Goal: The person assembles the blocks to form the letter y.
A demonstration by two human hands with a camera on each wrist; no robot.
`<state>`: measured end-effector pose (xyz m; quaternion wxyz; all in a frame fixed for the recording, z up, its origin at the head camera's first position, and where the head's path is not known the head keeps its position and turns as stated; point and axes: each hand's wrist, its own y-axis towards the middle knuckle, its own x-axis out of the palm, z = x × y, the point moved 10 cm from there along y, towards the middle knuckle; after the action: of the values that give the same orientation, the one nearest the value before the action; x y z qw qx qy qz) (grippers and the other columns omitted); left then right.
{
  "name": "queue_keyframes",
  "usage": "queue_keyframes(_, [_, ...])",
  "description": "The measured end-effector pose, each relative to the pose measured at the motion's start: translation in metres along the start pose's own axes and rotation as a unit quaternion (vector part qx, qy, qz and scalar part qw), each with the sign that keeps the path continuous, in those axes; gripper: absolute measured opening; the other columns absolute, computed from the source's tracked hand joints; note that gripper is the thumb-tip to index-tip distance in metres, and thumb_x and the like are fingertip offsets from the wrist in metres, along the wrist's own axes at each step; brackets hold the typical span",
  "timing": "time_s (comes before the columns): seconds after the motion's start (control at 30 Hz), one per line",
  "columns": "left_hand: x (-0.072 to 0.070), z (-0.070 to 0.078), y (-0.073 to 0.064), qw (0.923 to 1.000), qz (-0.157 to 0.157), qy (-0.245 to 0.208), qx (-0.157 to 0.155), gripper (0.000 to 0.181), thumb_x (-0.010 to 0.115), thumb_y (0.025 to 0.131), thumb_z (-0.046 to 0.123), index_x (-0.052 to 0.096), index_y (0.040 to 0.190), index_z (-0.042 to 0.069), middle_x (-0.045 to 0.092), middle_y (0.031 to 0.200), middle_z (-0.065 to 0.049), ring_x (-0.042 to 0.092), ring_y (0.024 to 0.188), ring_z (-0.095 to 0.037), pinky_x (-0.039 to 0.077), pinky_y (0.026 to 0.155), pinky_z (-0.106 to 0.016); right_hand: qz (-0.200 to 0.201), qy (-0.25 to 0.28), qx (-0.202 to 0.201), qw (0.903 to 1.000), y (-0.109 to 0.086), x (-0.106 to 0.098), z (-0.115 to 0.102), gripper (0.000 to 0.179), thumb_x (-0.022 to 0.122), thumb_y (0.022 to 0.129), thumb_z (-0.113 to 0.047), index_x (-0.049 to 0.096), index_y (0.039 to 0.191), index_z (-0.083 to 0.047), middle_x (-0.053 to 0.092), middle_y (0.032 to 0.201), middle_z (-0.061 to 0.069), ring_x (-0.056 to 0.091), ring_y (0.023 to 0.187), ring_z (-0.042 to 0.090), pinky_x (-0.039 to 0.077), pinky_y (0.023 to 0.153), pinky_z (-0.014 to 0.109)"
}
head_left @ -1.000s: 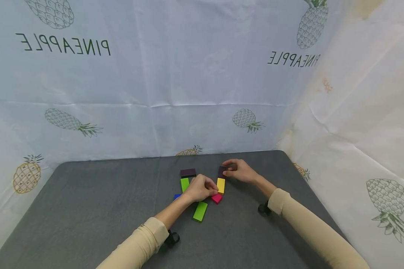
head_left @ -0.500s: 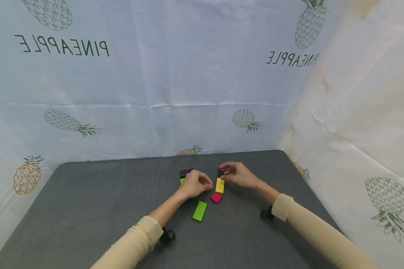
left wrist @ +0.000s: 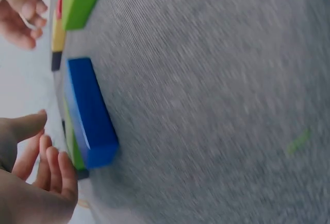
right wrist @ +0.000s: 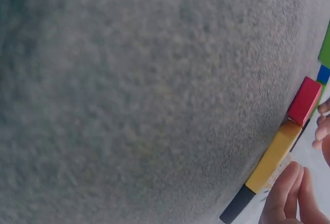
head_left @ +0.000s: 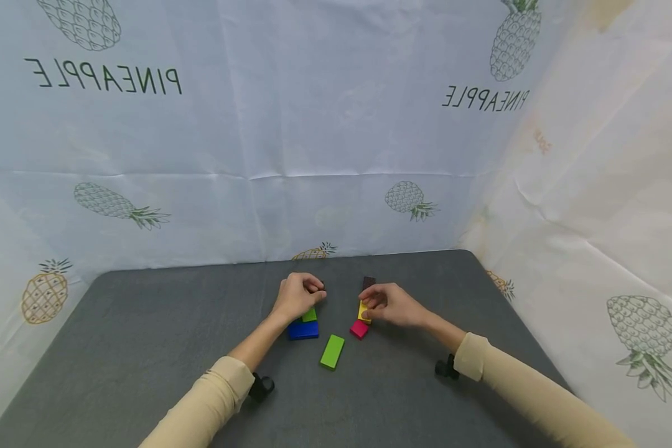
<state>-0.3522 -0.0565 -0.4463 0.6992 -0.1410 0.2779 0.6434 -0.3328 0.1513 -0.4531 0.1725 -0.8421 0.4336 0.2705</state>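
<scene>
My left hand [head_left: 298, 297] hovers over the far end of a green block [head_left: 310, 315], hiding most of the dark block behind it. In the left wrist view its thumb and loosely bent fingers stand apart with nothing between them. A blue block [head_left: 303, 330] lies crosswise at the green block's near end. My right hand [head_left: 394, 305] is at the yellow block [head_left: 364, 312] and partly covers it; whether the fingertips touch it I cannot tell. Beyond the yellow block lies another dark block [head_left: 369, 282]. At its near end sits a red block [head_left: 359, 329], turned at an angle.
A second green block [head_left: 332, 352] lies slightly tilted between the two rows, closer to me. Everything rests on a dark grey table [head_left: 162, 348]. A white curtain [head_left: 336, 124] printed with pineapples hangs behind the table and along its right side.
My left hand has moved from the red block leftward and away from me, uncovering the blue block. My right hand has come nearer, from the dark block to the yellow one.
</scene>
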Motion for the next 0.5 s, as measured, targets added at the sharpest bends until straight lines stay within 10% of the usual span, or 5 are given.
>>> queue_keyframes(0.23, [-0.015, -0.02, 0.006, 0.9986, 0.035, 0.038, -0.013, 0.023, 0.087, 0.09, 0.009, 0.081, 0.111, 0.001, 0.075, 0.112, -0.021, 0.07, 0.1, -0.035, 0.058, 0.092, -0.051, -0.015, -0.008, -0.003, 0.9999, -0.002, 0.007, 0.003, 0.039, 0.085, 0.095, -0.015, 0.073, 0.126, 0.005, 0.075, 0.115, 0.019, 0.066, 0.097, 0.014, 0.056, 0.084, 0.015])
queue_keyframes(0.5, [-0.015, -0.035, 0.01, 0.9991, 0.006, 0.033, -0.027, 0.025, 0.087, 0.092, 0.012, 0.082, 0.113, 0.001, 0.08, 0.112, -0.02, 0.073, 0.098, -0.033, 0.059, 0.085, -0.046, -0.01, -0.028, -0.006, 0.9996, -0.001, 0.01, 0.006, 0.037, 0.087, 0.093, -0.016, 0.074, 0.123, 0.003, 0.075, 0.113, 0.014, 0.066, 0.098, 0.014, 0.056, 0.084, 0.017])
